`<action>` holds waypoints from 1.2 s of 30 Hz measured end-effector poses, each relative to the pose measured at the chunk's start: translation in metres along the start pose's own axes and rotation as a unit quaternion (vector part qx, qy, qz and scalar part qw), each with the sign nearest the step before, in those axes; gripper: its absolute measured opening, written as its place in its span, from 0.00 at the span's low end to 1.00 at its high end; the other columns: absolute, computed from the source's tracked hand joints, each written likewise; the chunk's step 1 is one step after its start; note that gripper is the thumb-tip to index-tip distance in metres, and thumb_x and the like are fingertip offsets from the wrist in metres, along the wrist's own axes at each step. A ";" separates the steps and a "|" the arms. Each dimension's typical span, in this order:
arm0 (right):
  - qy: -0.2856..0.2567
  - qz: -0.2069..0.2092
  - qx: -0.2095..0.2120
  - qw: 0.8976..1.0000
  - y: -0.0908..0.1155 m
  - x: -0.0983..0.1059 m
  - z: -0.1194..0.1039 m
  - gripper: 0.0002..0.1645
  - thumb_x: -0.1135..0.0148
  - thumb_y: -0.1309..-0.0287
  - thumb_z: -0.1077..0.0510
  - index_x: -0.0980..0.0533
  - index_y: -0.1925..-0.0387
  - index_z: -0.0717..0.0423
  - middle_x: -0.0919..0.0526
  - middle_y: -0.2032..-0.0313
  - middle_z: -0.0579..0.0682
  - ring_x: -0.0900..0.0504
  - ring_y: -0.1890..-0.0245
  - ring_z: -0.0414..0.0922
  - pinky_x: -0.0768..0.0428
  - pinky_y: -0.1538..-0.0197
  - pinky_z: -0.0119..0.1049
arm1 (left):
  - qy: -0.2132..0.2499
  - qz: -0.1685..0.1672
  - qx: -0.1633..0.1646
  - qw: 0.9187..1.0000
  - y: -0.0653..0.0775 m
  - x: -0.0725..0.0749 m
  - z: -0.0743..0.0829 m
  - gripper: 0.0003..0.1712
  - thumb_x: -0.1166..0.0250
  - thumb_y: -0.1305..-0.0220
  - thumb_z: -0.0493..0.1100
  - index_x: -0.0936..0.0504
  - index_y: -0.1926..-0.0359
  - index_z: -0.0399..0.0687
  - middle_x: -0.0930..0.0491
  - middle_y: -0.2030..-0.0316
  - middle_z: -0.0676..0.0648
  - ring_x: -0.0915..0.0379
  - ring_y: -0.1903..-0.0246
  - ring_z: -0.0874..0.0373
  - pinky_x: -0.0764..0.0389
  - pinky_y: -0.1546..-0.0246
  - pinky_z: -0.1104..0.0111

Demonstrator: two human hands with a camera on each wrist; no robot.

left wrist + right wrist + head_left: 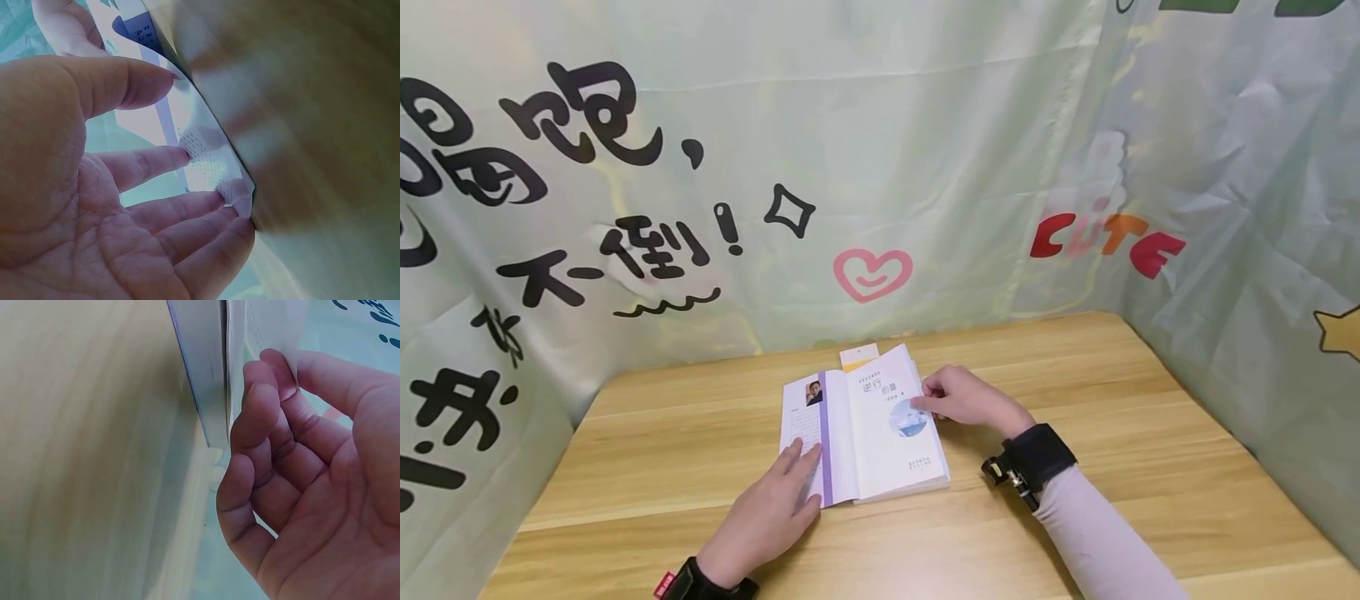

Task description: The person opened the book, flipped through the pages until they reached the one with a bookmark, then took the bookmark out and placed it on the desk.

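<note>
The open book (853,442) lies on the table (662,450). At the book's left, the left hand (766,518) rests on the flap (799,422), fingers extended; at its right edge, the right hand (970,400) pinches the title page (878,437). I judge this page light, limp, tearable: grip its outer margin.

Open book (844,467) on wooden table (647,442).
Left hand (766,521) rests with fingers extended on the book's left flap (796,419), which carries a portrait photo (815,393) and purple stripe (827,450). Right hand (973,400) pinches the title page (878,454) at the book's right edge, beside a round blue illustration (908,421). White-and-yellow card (858,356) at the book's far edge. Beyond the book, printed fabric backdrop (955,150) bearing a pink heart (871,297).
</note>
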State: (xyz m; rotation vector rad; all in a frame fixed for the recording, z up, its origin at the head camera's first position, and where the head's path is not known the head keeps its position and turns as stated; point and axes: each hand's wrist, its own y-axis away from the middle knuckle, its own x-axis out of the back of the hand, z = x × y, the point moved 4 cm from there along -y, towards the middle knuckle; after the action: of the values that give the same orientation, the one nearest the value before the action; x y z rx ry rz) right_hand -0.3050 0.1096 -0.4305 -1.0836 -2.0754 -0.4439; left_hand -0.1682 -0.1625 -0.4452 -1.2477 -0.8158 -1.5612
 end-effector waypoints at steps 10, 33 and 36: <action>-0.005 -0.006 -0.007 1.000 0.002 0.005 0.002 0.20 0.38 0.38 0.50 0.25 0.81 0.56 0.34 0.87 0.40 0.40 0.87 0.37 0.43 0.82 0.28 | 0.006 -0.001 -0.005 1.000 0.000 0.003 0.001 0.35 0.39 0.36 0.52 0.33 0.31 0.44 0.40 0.34 0.33 0.39 0.38 0.40 0.29 0.47 0.49; -0.001 -0.009 -0.013 1.000 0.017 0.032 -0.002 0.22 0.37 0.39 0.52 0.24 0.80 0.65 0.36 0.88 0.39 0.42 0.87 0.38 0.44 0.81 0.29 | 0.027 -0.010 -0.039 0.999 0.001 0.002 0.009 0.33 0.39 0.35 0.54 0.31 0.31 0.50 0.39 0.32 0.39 0.36 0.39 0.43 0.25 0.53 0.47; 0.001 -0.007 -0.013 1.000 0.018 0.034 -0.003 0.21 0.37 0.38 0.52 0.23 0.79 0.65 0.36 0.88 0.38 0.42 0.87 0.37 0.44 0.81 0.29 | 0.028 -0.009 -0.039 0.999 0.002 0.001 0.009 0.33 0.39 0.35 0.53 0.31 0.31 0.51 0.39 0.33 0.38 0.35 0.40 0.42 0.25 0.53 0.47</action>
State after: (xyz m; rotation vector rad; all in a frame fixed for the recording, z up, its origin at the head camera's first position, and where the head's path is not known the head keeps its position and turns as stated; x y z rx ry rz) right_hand -0.3017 0.1370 -0.4042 -1.0847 -2.0825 -0.4807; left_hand -0.1635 -0.1555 -0.4423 -1.2490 -0.7381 -1.6485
